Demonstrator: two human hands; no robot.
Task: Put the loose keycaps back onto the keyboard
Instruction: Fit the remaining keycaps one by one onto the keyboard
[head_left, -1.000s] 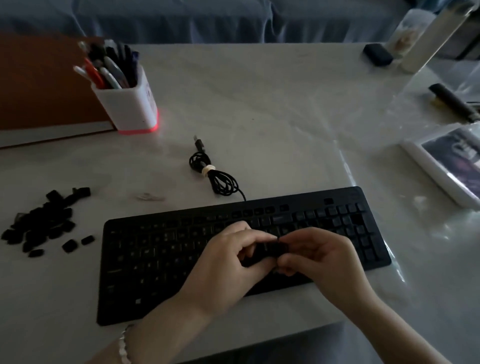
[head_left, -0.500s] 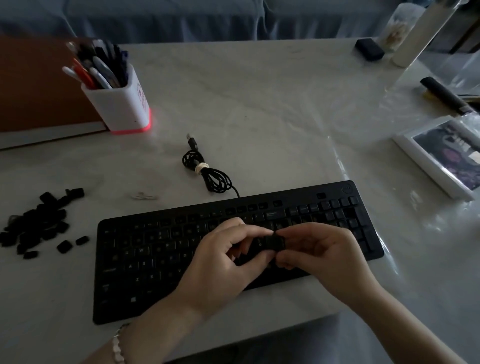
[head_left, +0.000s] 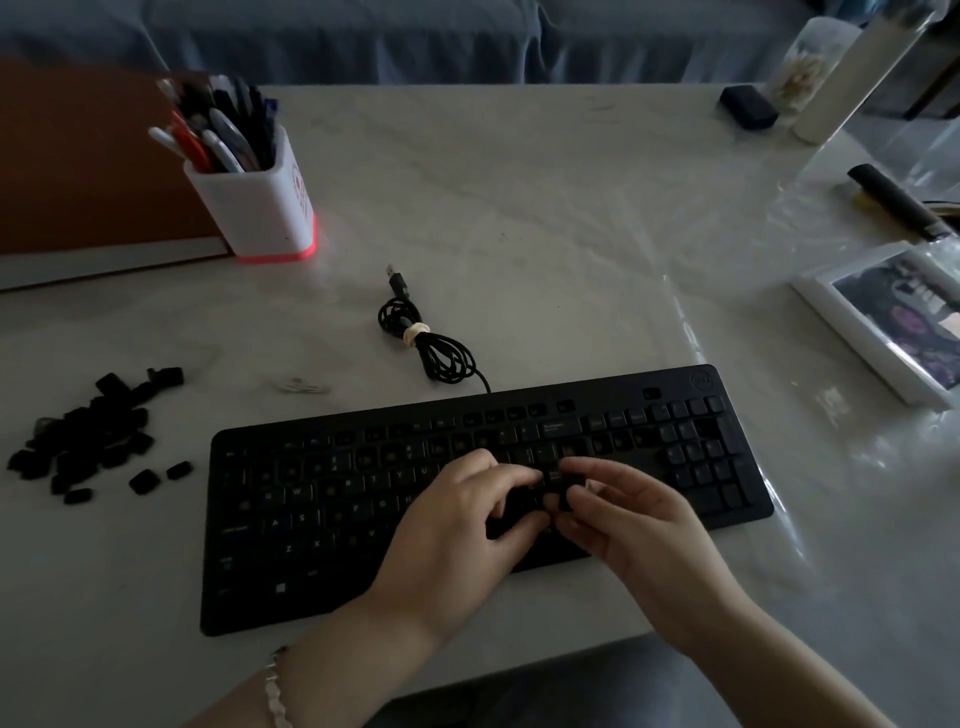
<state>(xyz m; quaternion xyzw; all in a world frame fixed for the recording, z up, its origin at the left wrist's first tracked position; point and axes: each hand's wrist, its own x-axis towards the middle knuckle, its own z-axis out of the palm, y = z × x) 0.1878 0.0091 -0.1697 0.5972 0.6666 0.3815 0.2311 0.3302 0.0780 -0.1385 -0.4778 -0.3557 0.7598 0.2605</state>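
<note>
**Q:** How is the keyboard (head_left: 332, 519) bounded?

**A:** Its front edge is laid close to the near edge of the table (head_left: 519, 208). Bare tabletop is seen beyond its back edge, broken only by the coiled cable (head_left: 431, 343), with the pen holder (head_left: 260, 208) farther off to the left. A white box (head_left: 841, 332) is set well apart to the right.

**Q:** Which way is it pointed?

**A:** The long axis is run left to right, with the right end turned slightly away from the person.

**Q:** Where is the keycap held?

**A:** One keycap (head_left: 558, 479) is pinched from both sides, by the left hand (head_left: 457, 530) and the right hand (head_left: 639, 530). The hands are brought together over the keys right of centre. Its printed face is turned upward. Its long axis, and any contact with the keyboard, cannot be told in the dim light.

**Q:** And the remainder?

**A:** The loose keycaps (head_left: 83, 441) are heaped on the table to the left, apart from the keyboard's left edge.
</note>
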